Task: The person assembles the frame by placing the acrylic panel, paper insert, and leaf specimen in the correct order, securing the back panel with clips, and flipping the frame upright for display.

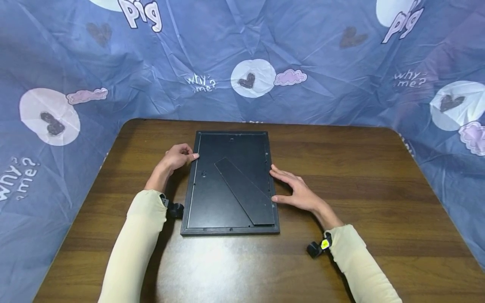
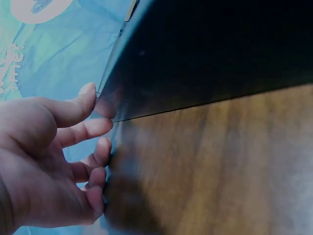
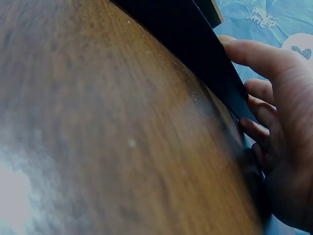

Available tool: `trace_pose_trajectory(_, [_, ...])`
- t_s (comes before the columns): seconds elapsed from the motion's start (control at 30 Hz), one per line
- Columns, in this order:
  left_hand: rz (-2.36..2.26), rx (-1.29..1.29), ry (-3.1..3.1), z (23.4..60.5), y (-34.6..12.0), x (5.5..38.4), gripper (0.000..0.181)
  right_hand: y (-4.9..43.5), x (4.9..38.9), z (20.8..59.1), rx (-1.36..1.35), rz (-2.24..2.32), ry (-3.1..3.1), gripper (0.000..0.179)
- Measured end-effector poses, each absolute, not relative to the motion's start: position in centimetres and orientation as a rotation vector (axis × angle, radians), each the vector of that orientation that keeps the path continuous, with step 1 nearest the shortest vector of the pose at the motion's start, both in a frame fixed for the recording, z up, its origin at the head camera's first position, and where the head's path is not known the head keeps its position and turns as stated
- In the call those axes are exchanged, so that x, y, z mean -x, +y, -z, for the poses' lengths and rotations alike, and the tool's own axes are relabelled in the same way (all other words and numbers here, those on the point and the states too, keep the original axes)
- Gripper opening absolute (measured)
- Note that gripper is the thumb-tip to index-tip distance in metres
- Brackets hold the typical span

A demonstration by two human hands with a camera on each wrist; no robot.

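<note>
A black picture frame (image 1: 212, 202) lies back side up on the wooden table, with its slanted easel leg (image 1: 244, 193) folded against the backing board. At its left edge my left hand (image 1: 178, 158) pinches the rim. In the left wrist view, the thumb is on the upper edge and the index fingertip at the lower edge, with the other fingers curled. Against the opposite edge rests my right hand (image 1: 297, 193), thumb and fingers spread and fairly straight. The right wrist view shows its fingertips touching the frame's side (image 3: 215, 63). The front of the frame is hidden.
The brown wooden table (image 1: 360, 168) has rounded far corners and stretches out on both sides of the frame. Behind it hangs a blue printed cloth (image 1: 212, 46). Small black cameras (image 1: 176, 210) are strapped to both wrists over pale sleeves.
</note>
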State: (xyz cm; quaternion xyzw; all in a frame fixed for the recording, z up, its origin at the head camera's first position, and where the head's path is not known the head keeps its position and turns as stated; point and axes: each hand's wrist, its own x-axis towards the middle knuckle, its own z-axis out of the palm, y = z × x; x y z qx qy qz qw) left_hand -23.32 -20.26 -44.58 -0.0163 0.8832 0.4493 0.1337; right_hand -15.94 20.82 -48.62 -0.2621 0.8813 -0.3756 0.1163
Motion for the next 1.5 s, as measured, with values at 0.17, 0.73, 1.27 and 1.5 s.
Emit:
trace_pose_trajectory(0.17, [-1.285, 0.071, 2.564, 44.5, -20.5, 23.4, 0.027, 20.6, 15.9, 48.6, 0.761, 1.092, 2.566, 0.080])
trace_pose_trajectory(0.73, [-1.082, 0.133, 2.589, 42.9, -19.4, 24.0, 0.034, 21.0, 15.5, 47.8, 0.728, 1.110, 2.536, 0.079])
trace_pose_trajectory(1.27, [-0.982, 0.105, 2.600, 43.5, -19.2, 23.7, 0.036, 20.9, 15.5, 48.3, 0.734, 1.094, 2.546, 0.080])
trace_pose_trajectory(1.5, [-1.189, -0.010, 2.424, 43.6, -20.8, 23.7, 0.045, 20.7, 15.8, 48.4, 0.757, 1.121, 2.559, 0.080])
